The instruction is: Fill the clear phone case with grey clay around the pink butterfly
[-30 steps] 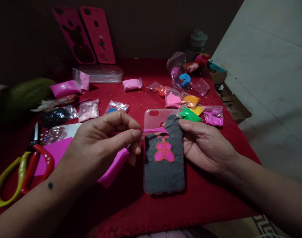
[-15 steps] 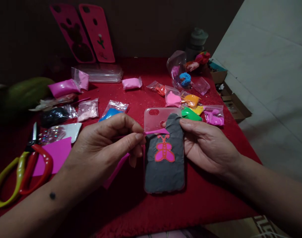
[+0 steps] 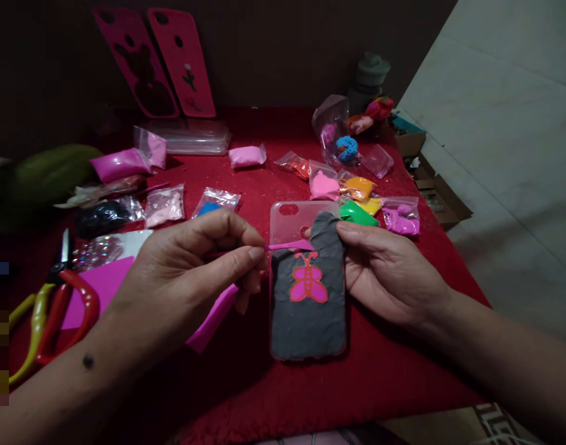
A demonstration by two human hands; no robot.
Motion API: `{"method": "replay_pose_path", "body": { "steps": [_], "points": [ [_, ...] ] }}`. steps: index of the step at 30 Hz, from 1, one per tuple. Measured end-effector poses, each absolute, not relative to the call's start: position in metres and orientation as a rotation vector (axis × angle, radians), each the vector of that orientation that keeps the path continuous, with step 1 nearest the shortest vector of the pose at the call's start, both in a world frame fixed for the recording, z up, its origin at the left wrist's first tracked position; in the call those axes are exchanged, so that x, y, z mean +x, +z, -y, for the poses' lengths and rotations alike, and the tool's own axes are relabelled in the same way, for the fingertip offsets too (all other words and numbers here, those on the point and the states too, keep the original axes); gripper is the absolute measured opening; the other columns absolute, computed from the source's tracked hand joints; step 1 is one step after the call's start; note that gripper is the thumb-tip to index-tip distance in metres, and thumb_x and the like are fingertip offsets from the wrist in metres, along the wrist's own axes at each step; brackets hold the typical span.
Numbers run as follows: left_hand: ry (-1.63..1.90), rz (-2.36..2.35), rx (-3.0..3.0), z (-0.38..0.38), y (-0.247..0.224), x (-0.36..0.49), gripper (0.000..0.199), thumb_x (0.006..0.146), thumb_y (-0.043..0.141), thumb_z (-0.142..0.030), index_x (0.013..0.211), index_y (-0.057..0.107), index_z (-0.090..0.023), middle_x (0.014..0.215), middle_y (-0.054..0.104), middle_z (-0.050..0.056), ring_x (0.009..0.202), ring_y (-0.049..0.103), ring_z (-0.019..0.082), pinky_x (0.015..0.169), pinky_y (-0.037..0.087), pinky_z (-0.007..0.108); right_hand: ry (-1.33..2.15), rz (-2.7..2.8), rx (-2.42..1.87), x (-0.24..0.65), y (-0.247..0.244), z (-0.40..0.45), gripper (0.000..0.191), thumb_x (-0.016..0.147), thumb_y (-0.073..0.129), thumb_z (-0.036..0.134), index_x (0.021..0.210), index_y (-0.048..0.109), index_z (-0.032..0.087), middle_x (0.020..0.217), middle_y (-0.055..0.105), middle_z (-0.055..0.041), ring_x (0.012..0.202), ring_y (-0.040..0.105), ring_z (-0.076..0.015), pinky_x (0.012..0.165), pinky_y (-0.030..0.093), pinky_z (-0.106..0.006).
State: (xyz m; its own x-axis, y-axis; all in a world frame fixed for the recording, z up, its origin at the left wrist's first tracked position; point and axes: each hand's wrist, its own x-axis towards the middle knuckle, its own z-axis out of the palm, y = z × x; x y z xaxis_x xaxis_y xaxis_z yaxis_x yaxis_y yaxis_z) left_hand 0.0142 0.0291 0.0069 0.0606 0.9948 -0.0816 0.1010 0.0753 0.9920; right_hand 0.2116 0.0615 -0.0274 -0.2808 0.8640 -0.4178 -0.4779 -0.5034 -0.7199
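Note:
A clear phone case (image 3: 283, 222), mostly covered with grey clay (image 3: 305, 334), stands nearly upright above the red cloth. On the clay is a pink butterfly (image 3: 308, 281) with orange-red outlines. My right hand (image 3: 389, 272) grips the case by its right edge, thumb on the clay near the top. Between thumb and fingertips, my left hand (image 3: 218, 259) pinches a thin pink tool (image 3: 289, 246). Its flat tip points right, over the clay's upper edge just above the butterfly's antennae.
Bags of coloured clay lie behind the case, including a green one (image 3: 358, 212). Red-and-yellow scissors (image 3: 62, 309) and a pink sheet (image 3: 99, 290) are at left. A pink strip (image 3: 213, 318) lies below my left hand. Two decorated pink cases (image 3: 183, 68) lean at the back.
My left hand has shifted slightly left, drawing the pink tool's tip a little left across the case. My right hand and the case have barely moved.

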Motion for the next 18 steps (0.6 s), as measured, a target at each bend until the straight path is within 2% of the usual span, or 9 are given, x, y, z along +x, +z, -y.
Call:
{"method": "replay_pose_path", "body": {
  "steps": [10,18],
  "points": [
    [0.986,-1.337,1.285,-0.025,0.017,0.019,0.014,0.081,0.065,-0.010,0.069,0.063,-0.017,0.059,0.064,-0.004,0.049,0.055,0.005,0.047,0.045,0.013,1.928,0.623,-0.957,0.213,-0.029,-0.060,0.014,0.085,0.056,0.017,0.079,0.069,0.016,0.087,0.069,-0.0053,0.082,0.062,-0.0165,0.087,0.052,-0.034],
    [0.966,-1.350,1.338,-0.025,0.018,0.017,0.014,0.081,0.063,-0.009,0.069,0.062,-0.017,0.059,0.063,-0.004,0.049,0.055,0.006,0.047,0.045,0.014,1.916,0.635,-0.967,0.215,-0.029,-0.060,0.014,0.085,0.057,0.016,0.082,0.070,0.015,0.087,0.069,-0.0059,0.083,0.062,-0.0169,0.087,0.052,-0.035]
  ]
}}
